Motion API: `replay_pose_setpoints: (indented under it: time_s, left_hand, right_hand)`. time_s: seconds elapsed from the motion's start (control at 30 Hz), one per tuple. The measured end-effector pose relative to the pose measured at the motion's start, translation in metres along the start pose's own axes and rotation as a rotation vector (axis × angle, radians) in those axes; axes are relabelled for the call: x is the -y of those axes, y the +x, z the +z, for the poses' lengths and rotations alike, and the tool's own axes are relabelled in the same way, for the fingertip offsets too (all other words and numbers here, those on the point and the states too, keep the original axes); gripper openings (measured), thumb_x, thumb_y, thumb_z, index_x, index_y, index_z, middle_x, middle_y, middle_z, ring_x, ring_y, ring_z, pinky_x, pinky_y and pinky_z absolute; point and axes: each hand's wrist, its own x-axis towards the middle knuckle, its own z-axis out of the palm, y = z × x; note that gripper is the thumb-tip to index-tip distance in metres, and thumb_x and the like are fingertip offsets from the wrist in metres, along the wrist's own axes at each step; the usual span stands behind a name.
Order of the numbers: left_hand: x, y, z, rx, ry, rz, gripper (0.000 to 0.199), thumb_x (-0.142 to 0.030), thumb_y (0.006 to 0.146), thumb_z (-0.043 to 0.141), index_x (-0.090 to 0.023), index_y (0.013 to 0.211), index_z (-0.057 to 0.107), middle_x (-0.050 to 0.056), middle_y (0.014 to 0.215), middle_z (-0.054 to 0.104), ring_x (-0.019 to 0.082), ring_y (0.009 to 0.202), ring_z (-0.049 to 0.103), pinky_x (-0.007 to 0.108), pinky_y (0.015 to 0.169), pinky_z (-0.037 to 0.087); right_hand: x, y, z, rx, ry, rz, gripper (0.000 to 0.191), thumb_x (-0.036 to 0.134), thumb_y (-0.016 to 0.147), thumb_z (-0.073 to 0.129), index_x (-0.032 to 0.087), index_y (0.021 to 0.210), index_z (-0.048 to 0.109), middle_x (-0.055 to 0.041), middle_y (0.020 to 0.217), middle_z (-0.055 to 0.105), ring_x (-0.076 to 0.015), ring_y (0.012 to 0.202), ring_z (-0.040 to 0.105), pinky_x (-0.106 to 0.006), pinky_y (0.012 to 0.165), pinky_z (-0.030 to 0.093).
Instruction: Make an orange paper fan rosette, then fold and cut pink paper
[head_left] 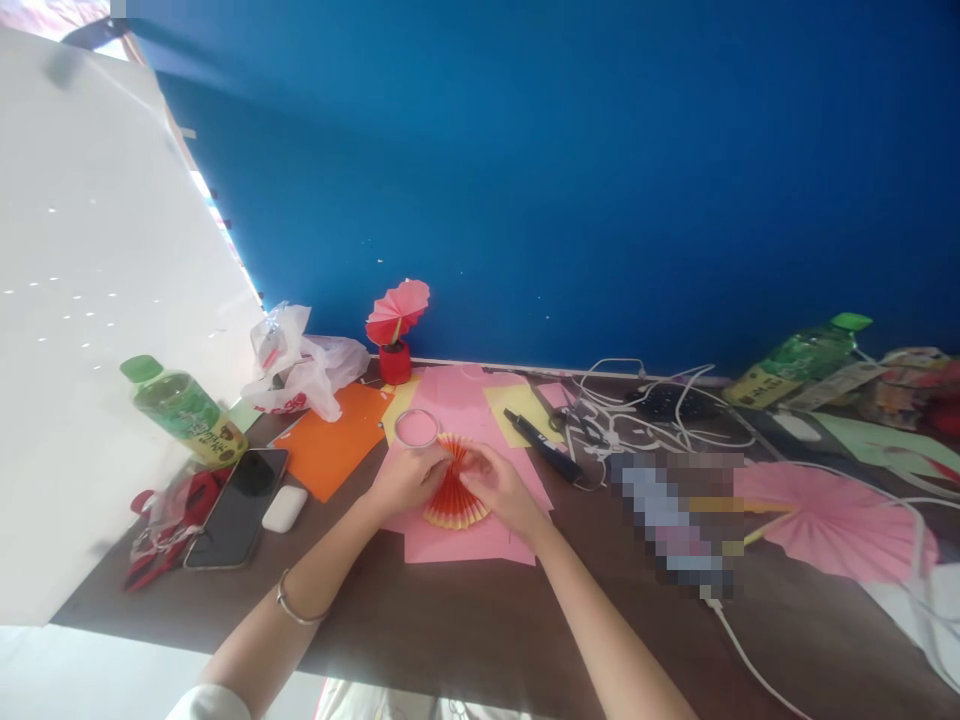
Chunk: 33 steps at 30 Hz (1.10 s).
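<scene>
A small pleated paper rosette (455, 500), orange-red with a yellow edge, lies spread over pink paper sheets (469, 550) in the middle of the desk. My left hand (411, 478) pinches its pleats from the left, near the upper middle. From the right, my right hand (501, 485) grips the pleats with thumb and fingers. Parts of the rosette are hidden behind the fingers. Just beyond my left hand rests a roll of clear tape (417, 429).
Left are a green drink bottle (184, 415), a phone (238, 508), a white earbud case (285, 509) and orange paper (330, 440). A pink paper flower in a red pot (395, 362) stands behind. Right lie a black pen-like tool (544, 447), tangled white cables (622, 420) and a pink paper fan (840, 520).
</scene>
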Motion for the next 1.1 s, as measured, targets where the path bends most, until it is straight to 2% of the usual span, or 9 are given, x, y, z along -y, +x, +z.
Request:
replay_pose_setpoints:
  time_s: [0.1, 0.23, 0.3, 0.4, 0.5, 0.6, 0.7, 0.87, 1.1]
  left_hand:
    - [0.002, -0.002, 0.0, 0.174, 0.116, 0.16, 0.026, -0.023, 0.085, 0.039, -0.022, 0.091, 0.064, 0.007, 0.084, 0.067, 0.018, 0.073, 0.062, 0.028, 0.066, 0.044]
    - [0.011, -0.002, 0.0, 0.151, 0.215, 0.161, 0.028, -0.021, 0.087, 0.036, -0.021, 0.095, 0.062, 0.007, 0.087, 0.067, 0.017, 0.076, 0.062, 0.027, 0.067, 0.043]
    - [0.016, -0.002, 0.001, 0.159, 0.277, 0.168, 0.029, -0.019, 0.087, 0.035, -0.022, 0.098, 0.062, 0.007, 0.09, 0.067, 0.018, 0.078, 0.062, 0.027, 0.067, 0.043]
    - [0.021, -0.004, 0.001, 0.156, 0.348, 0.162, 0.031, -0.017, 0.086, 0.034, -0.023, 0.1, 0.061, 0.007, 0.091, 0.068, 0.018, 0.079, 0.062, 0.026, 0.066, 0.042]
    - [0.021, -0.005, 0.0, 0.138, 0.417, 0.139, 0.029, -0.015, 0.084, 0.038, -0.023, 0.098, 0.062, 0.006, 0.085, 0.067, 0.017, 0.075, 0.06, 0.027, 0.065, 0.04]
    - [0.018, -0.006, 0.0, 0.181, 0.543, 0.164, 0.024, -0.014, 0.081, 0.044, -0.022, 0.091, 0.064, 0.005, 0.075, 0.065, 0.019, 0.074, 0.055, 0.03, 0.068, 0.039]
    - [0.016, -0.006, 0.001, 0.237, 0.679, 0.217, 0.022, -0.009, 0.078, 0.048, -0.02, 0.088, 0.064, 0.005, 0.076, 0.063, 0.02, 0.079, 0.052, 0.033, 0.071, 0.037]
    - [0.017, -0.005, 0.002, 0.292, 0.78, 0.29, 0.023, -0.01, 0.08, 0.049, -0.019, 0.097, 0.063, 0.007, 0.082, 0.059, 0.019, 0.078, 0.052, 0.031, 0.066, 0.037]
    - [0.017, -0.004, 0.008, 0.285, 0.598, 0.33, 0.024, -0.011, 0.083, 0.045, -0.02, 0.095, 0.064, 0.004, 0.078, 0.058, 0.016, 0.075, 0.053, 0.027, 0.064, 0.039]
  right_hand:
    - [-0.002, 0.001, 0.013, 0.026, 0.171, 0.012, 0.05, 0.03, 0.074, 0.061, 0.029, 0.121, 0.043, -0.0036, 0.113, 0.055, -0.0178, 0.104, 0.053, -0.034, 0.091, 0.042]
    - [-0.004, 0.004, 0.016, 0.045, 0.234, 0.124, 0.038, 0.037, 0.078, 0.056, 0.026, 0.114, 0.049, -0.0008, 0.081, 0.06, -0.0167, 0.079, 0.059, -0.032, 0.074, 0.048]
    - [-0.005, 0.005, 0.012, 0.013, 0.178, 0.118, 0.03, 0.04, 0.079, 0.054, 0.023, 0.103, 0.056, -0.0025, 0.083, 0.061, -0.0173, 0.078, 0.059, -0.032, 0.072, 0.047]
    - [-0.008, 0.005, 0.003, -0.028, -0.001, 0.037, 0.023, 0.039, 0.082, 0.051, 0.021, 0.091, 0.06, -0.0056, 0.092, 0.063, -0.0199, 0.087, 0.059, -0.033, 0.077, 0.046]
    - [-0.011, 0.003, -0.004, -0.01, -0.316, -0.029, 0.022, 0.035, 0.086, 0.044, 0.021, 0.084, 0.061, -0.0045, 0.085, 0.065, -0.0199, 0.08, 0.06, -0.033, 0.074, 0.045]
    - [-0.015, 0.002, -0.005, 0.001, -0.684, -0.066, 0.025, 0.028, 0.088, 0.038, 0.022, 0.084, 0.062, -0.0042, 0.085, 0.067, -0.0199, 0.076, 0.06, -0.032, 0.069, 0.042]
    - [-0.021, 0.002, -0.004, 0.028, -0.855, -0.083, 0.028, 0.022, 0.089, 0.035, 0.021, 0.088, 0.063, -0.0053, 0.09, 0.067, -0.0194, 0.078, 0.061, -0.03, 0.068, 0.042]
    - [-0.027, 0.007, -0.002, 0.047, -0.782, -0.138, 0.03, 0.014, 0.086, 0.034, 0.019, 0.088, 0.064, -0.0064, 0.092, 0.066, -0.0175, 0.085, 0.06, -0.028, 0.074, 0.044]
    - [-0.028, 0.008, -0.001, 0.03, -0.597, -0.153, 0.027, 0.019, 0.086, 0.037, 0.02, 0.086, 0.064, -0.0053, 0.09, 0.067, -0.0179, 0.083, 0.06, -0.031, 0.076, 0.045]
